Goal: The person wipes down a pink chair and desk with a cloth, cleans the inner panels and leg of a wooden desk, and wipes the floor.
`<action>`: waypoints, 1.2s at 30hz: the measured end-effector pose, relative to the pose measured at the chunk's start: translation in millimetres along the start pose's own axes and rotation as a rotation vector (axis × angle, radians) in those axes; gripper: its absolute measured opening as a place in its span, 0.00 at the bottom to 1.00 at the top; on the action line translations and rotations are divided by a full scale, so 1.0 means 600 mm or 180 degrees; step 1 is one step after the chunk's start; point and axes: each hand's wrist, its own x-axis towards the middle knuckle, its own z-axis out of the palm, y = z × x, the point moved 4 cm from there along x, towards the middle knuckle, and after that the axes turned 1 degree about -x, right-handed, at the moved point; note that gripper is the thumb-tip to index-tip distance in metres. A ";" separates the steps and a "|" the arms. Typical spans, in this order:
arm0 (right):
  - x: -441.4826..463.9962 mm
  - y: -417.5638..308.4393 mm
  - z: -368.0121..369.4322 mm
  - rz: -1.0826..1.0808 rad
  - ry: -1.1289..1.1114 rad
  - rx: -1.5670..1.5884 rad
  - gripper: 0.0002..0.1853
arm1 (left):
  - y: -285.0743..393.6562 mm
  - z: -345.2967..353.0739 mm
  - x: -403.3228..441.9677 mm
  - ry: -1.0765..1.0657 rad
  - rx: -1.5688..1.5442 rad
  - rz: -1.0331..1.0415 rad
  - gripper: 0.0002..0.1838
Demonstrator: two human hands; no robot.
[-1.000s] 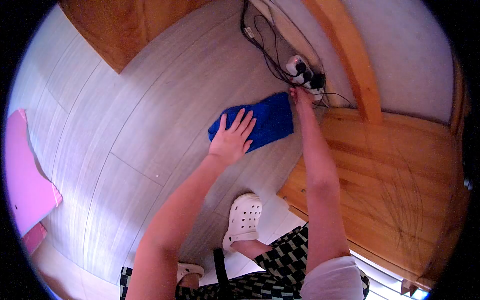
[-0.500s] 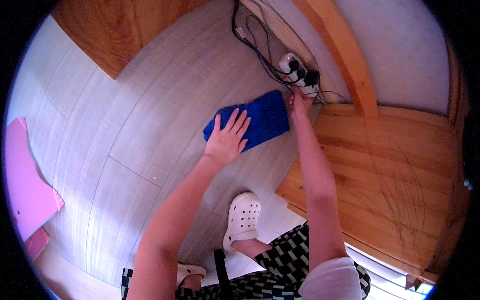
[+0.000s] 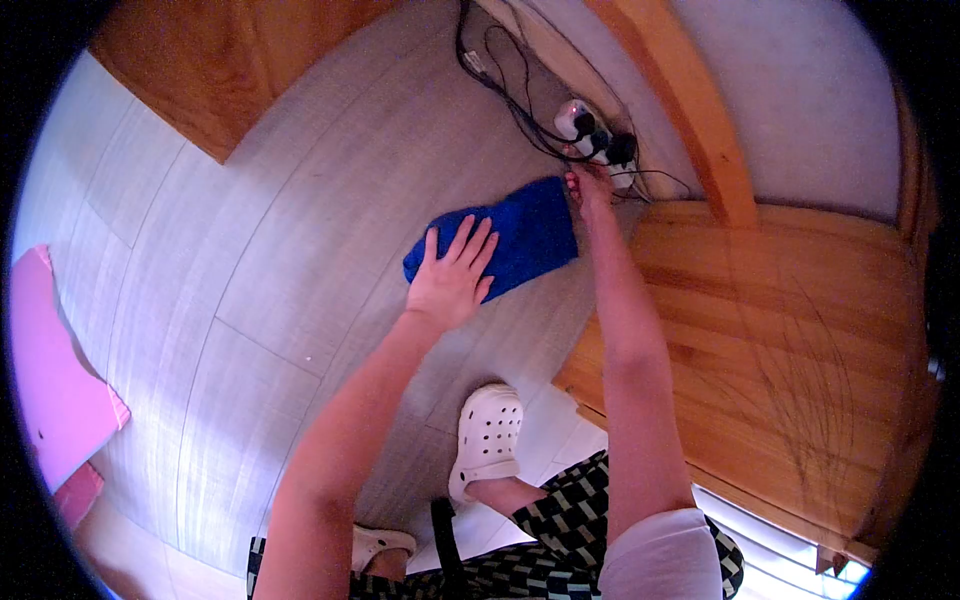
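Observation:
A folded blue cloth (image 3: pixel 535 235) lies on the wood-look floor. My left hand (image 3: pixel 452 275) rests flat on its left part, fingers spread. Beyond the cloth's upper right corner, my right hand (image 3: pixel 590 188) is at the near end of a white power strip (image 3: pixel 573 118). Its fingers are curled in among the cords, and what they hold, if anything, is hidden. Several black plugs (image 3: pixel 620 150) sit in the strip, and dark cables (image 3: pixel 510 97) run from it along the wall towards the top.
A wooden platform (image 3: pixel 740 320) is on the right, below an orange wooden post (image 3: pixel 690 110). A wooden furniture panel (image 3: pixel 220 70) juts in at upper left. A pink mat (image 3: pixel 65 370) lies at far left. My white clog (image 3: pixel 490 430) stands near the platform's corner.
My right hand has moved a little up and left, closer along the power strip, its fingers now curled to the left. My left hand stays on the cloth.

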 end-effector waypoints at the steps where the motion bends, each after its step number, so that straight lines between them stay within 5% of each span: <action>1: 0.007 0.003 -0.002 0.0046 -0.0226 -0.0244 0.06 | -0.001 0.001 0.000 0.0012 0.0004 -0.0003 0.33; 8: 0.016 0.021 0.003 0.0076 -0.0303 -0.0332 0.07 | -0.002 -0.001 0.000 0.0085 -0.0065 -0.0002 0.33; 10: -0.008 0.041 -0.010 0.0123 0.0746 0.1222 0.08 | -0.003 -0.002 -0.001 0.0094 -0.0071 0.0005 0.33; 13: -0.095 0.043 -0.020 -0.0339 0.1014 0.0702 0.08 | -0.002 -0.003 0.000 0.0083 -0.0084 0.0008 0.33; 17: -0.255 -0.044 0.074 -0.0873 -0.1183 -0.0262 0.12 | -0.002 -0.003 0.000 0.0059 -0.0052 -0.0015 0.33; 19: -0.270 -0.041 0.079 -0.0818 -0.1312 -0.0321 0.13 | -0.001 -0.004 -0.003 0.0081 0.0011 -0.0012 0.33; 21: -0.250 -0.013 0.047 -0.1563 -0.0193 -0.0447 0.14 | -0.001 -0.004 -0.001 0.0131 0.0085 -0.0009 0.33; 25: -0.257 0.050 0.053 -0.1455 0.0618 -0.1855 0.34 | -0.002 0.009 -0.002 0.0012 0.0009 0.0004 0.34; 26: -0.260 0.064 0.063 -0.1042 0.0178 -0.2456 0.44 | -0.001 0.012 -0.002 0.0021 -0.0003 0.0054 0.34; 31: -0.261 0.105 0.035 -0.0873 0.0719 -0.2545 0.48 | 0.019 0.033 -0.011 -0.0008 -0.0116 0.0187 0.34; 34: -0.230 0.114 -0.024 0.0336 0.1051 -0.2238 0.53 | 0.060 0.040 -0.008 -0.0109 -0.0292 0.0187 0.35; 36: -0.207 0.107 -0.046 0.0490 0.1181 -0.2323 0.53 | 0.086 0.046 0.002 -0.0230 -0.0547 0.0308 0.36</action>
